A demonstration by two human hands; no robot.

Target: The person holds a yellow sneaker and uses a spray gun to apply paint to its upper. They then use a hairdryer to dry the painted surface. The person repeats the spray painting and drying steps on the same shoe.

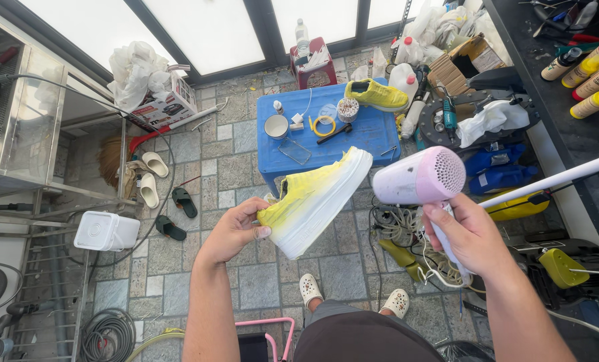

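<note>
While the left hand grips a yellow shoe by its heel end, fingers curled around the upper and thumb on top, the shoe is held up in the air over the stone floor, its thick white sole turned right and its toe pointing far and right. Closed around the handle, the right hand holds a pink-white dryer just right of the shoe, apart from it, with its round grille facing right and away from the shoe. A white cord hangs below that hand.

Beyond the shoe stands a blue table. On its far right corner sits a 2nd yellow shoe. Also on the table are a white cup at the left, a yellow ring near the middle and a tub of swabs beside the 2nd shoe. A red stool with a bottle on it stands farther off, by the windows.

At the near edge, 2 feet in white clogs rest on the floor. To the left lie pale slippers, dark sandals and a white box. At the far right, a dark bench carries yellow bottles.
</note>
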